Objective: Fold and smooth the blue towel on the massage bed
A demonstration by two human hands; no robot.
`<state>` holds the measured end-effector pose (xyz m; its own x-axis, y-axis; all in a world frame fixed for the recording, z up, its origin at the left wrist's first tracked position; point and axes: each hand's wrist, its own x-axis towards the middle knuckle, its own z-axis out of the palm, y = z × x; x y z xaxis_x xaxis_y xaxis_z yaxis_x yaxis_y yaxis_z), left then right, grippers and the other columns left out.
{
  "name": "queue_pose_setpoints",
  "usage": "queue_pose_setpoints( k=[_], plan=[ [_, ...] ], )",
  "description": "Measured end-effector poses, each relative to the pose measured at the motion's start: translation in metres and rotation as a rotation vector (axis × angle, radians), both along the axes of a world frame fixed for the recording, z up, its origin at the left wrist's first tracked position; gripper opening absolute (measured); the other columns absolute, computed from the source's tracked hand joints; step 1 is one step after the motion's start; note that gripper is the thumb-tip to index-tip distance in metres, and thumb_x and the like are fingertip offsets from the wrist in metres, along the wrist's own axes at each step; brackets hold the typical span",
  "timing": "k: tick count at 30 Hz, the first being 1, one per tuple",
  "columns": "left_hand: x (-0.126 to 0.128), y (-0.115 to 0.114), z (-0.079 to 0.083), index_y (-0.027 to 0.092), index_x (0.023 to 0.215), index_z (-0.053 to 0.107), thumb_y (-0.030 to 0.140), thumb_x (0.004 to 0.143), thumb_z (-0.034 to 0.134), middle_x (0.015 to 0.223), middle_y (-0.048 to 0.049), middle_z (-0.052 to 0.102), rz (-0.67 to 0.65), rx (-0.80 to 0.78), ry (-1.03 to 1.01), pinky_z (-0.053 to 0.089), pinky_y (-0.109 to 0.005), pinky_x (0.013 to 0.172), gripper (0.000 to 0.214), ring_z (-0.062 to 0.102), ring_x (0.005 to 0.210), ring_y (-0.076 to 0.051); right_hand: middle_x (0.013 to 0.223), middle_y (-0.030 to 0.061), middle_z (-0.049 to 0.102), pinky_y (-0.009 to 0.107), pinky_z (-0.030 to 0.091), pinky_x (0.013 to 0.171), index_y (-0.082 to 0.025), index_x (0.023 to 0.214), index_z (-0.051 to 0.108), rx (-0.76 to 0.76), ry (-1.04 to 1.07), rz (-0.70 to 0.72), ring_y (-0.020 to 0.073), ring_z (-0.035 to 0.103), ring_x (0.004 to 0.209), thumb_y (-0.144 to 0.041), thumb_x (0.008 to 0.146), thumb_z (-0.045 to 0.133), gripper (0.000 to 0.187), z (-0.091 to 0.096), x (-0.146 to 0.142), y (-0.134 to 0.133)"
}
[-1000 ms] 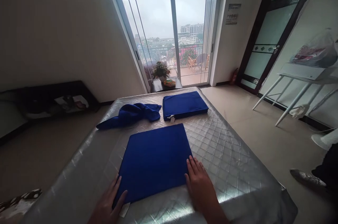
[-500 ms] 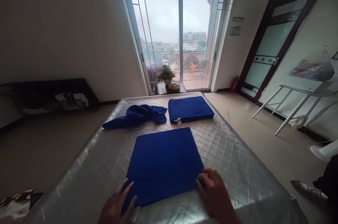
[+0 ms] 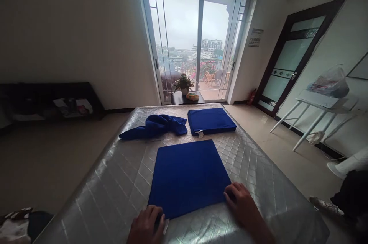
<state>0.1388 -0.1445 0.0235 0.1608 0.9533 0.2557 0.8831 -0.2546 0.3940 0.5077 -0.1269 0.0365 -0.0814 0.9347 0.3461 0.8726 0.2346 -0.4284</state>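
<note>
A folded blue cloth (image 3: pixel 189 177) lies flat as a neat rectangle in front of me. My left hand (image 3: pixel 147 224) is closed on its near left corner, with a bit of white tag beside the thumb. At the near right corner my right hand (image 3: pixel 243 207) pinches the edge, its fingers curled. Farther off on the right sits a stack of folded blue cloths (image 3: pixel 212 119) with a white tag at its near edge. To the left of that stack is a crumpled blue cloth (image 3: pixel 159 126).
All the cloths lie on a mattress (image 3: pixel 120 182) in shiny quilted covering. Beyond its far edge stands a small table with a potted plant (image 3: pixel 184 83). A white-legged table (image 3: pixel 322 104) holding a plastic bag is at right. Part of a person (image 3: pixel 349 194) shows at lower right.
My left hand's spread fingers have curled in and closed at the near left corner. The right hand stays at its corner. The whole view has shifted slightly.
</note>
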Motion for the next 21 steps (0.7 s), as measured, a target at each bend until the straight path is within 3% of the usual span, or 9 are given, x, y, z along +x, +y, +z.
queue_pose_setpoints(
  k=[7, 13, 17, 21],
  plan=[
    [-0.004, 0.001, 0.008, 0.024, 0.098, 0.071, 0.024, 0.080, 0.052, 0.101, -0.0065, 0.073, 0.019, -0.098, -0.066, 0.052, -0.038, 0.087, 0.026, 0.068, 0.097, -0.024, 0.094, 0.0044, 0.069, 0.039, 0.052, 0.089, -0.023, 0.086, 0.067, -0.054, -0.036, 0.016, 0.0228, 0.064, 0.093, -0.013, 0.089, 0.062, 0.011, 0.005, 0.000, -0.003],
    [0.002, 0.005, 0.018, 0.024, 0.085, 0.067, 0.026, 0.072, 0.053, 0.094, -0.0062, 0.072, 0.050, -0.161, -0.133, 0.052, -0.040, 0.087, 0.019, 0.068, 0.093, -0.027, 0.100, 0.0011, 0.073, 0.034, 0.050, 0.093, -0.025, 0.094, 0.074, -0.088, -0.059, 0.250, 0.0198, 0.065, 0.096, -0.006, 0.086, 0.065, 0.023, 0.014, 0.024, -0.001],
    [0.002, 0.006, 0.024, 0.024, 0.085, 0.067, 0.025, 0.070, 0.051, 0.095, -0.0058, 0.073, 0.049, -0.214, -0.130, 0.053, -0.039, 0.088, 0.022, 0.067, 0.093, -0.026, 0.097, -0.0015, 0.074, 0.028, 0.051, 0.088, -0.028, 0.093, 0.077, -0.065, -0.018, 0.327, 0.0158, 0.066, 0.093, -0.004, 0.088, 0.065, 0.027, 0.009, 0.034, 0.004],
    [-0.002, 0.003, 0.029, 0.023, 0.095, 0.070, 0.026, 0.075, 0.049, 0.098, -0.0043, 0.074, 0.024, -0.279, -0.176, 0.055, -0.034, 0.086, 0.029, 0.070, 0.091, -0.023, 0.093, -0.0017, 0.073, 0.027, 0.052, 0.087, -0.028, 0.091, 0.077, 0.046, -0.019, 0.300, 0.0146, 0.066, 0.089, -0.010, 0.090, 0.067, 0.021, 0.001, 0.032, 0.003]
  ],
)
